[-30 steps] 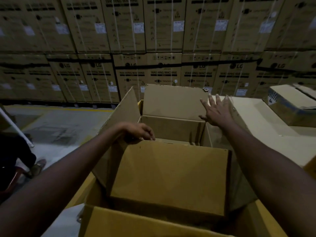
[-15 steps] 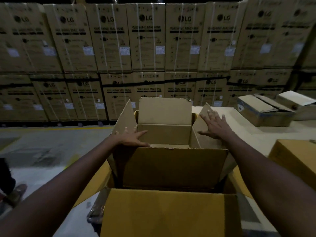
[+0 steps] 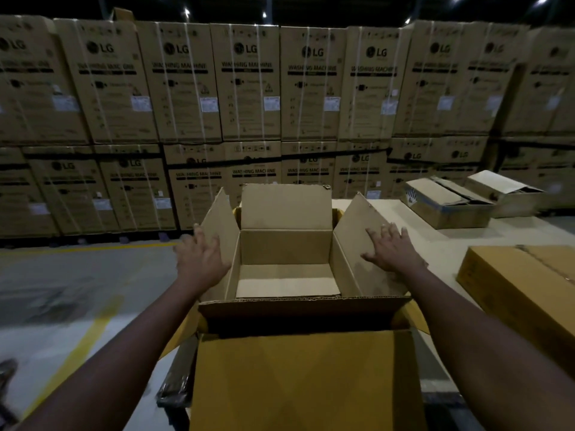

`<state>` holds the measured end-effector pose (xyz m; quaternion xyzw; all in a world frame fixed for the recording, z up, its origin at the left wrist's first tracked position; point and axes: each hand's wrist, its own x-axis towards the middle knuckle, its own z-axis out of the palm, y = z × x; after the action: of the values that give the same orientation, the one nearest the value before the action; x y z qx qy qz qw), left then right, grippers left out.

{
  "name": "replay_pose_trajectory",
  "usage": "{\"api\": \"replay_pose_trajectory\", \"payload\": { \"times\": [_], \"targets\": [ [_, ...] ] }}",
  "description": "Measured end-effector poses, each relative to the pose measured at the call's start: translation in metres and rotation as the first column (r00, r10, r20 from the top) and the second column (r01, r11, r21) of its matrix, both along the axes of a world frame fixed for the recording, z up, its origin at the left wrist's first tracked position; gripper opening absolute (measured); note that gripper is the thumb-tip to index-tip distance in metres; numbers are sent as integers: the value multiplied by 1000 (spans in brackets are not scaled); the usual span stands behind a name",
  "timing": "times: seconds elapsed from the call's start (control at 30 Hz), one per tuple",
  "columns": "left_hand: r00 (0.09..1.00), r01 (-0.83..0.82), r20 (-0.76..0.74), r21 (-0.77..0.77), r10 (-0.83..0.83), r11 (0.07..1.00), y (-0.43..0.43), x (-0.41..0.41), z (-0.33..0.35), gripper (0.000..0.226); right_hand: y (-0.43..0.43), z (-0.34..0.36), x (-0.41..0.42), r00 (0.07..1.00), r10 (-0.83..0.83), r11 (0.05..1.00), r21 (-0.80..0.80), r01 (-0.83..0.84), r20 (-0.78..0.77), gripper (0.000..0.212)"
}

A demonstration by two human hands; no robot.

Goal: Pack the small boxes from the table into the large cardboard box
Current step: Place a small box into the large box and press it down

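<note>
The large cardboard box (image 3: 286, 247) stands open in front of me, its four flaps spread and nothing lying inside it. My left hand (image 3: 199, 259) lies flat with straight fingers against the outside of the left flap (image 3: 219, 225). My right hand (image 3: 392, 250) presses flat on the right flap (image 3: 357, 231), fingers spread. A closed yellow-brown box (image 3: 525, 290) lies on the table at the right. Two smaller boxes (image 3: 448, 203) with loose flaps sit at the table's far right.
The pale table (image 3: 441, 253) reaches to the right. A near flap of the box (image 3: 305, 381) hangs toward me. Stacked washing-machine cartons (image 3: 249, 85) wall off the back. Concrete floor with yellow lines (image 3: 77, 343) lies left, with a shoe (image 3: 7, 371) at the edge.
Both side flaps have been pushed outward and the near flap folded down toward me, so the box's inside now shows. My hands moved apart onto the side flaps.
</note>
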<state>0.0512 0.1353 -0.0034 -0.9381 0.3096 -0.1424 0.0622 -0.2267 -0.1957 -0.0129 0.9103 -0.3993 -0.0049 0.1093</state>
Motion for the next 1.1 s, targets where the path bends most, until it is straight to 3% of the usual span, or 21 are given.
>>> {"api": "replay_pose_trajectory", "payload": {
  "times": [0.07, 0.2, 0.33, 0.47, 0.97, 1.1],
  "targets": [
    [997, -9, -76, -98, 1, 995, -2, 5, 3, 76, 0, -5, -7, 1000, -10, 999, -31, 10, -16, 84],
    [1000, 24, -17, -122, -27, 992, -8, 9, 3, 74, 0, -13, -11, 999, -13, 996, -85, 9, -50, 85],
    [999, -7, 44, -9, 7, 1000, -14, 11, -2, 91, 2, -15, -10, 998, -11, 992, -124, 3, -68, 83],
    [986, 39, 154, 126, -59, 991, -20, 7, -6, 96, 10, -11, -2, 999, -3, 988, -157, -3, -38, 79],
    [945, 35, 299, 307, -131, 951, -35, -8, -2, 97, 26, 13, 7, 999, -26, 983, -182, 29, 18, 81],
    [967, 40, 227, 304, -113, 952, -38, -12, 4, 81, 29, 17, 2, 999, -27, 984, -174, 33, 35, 80]
  ]
}}
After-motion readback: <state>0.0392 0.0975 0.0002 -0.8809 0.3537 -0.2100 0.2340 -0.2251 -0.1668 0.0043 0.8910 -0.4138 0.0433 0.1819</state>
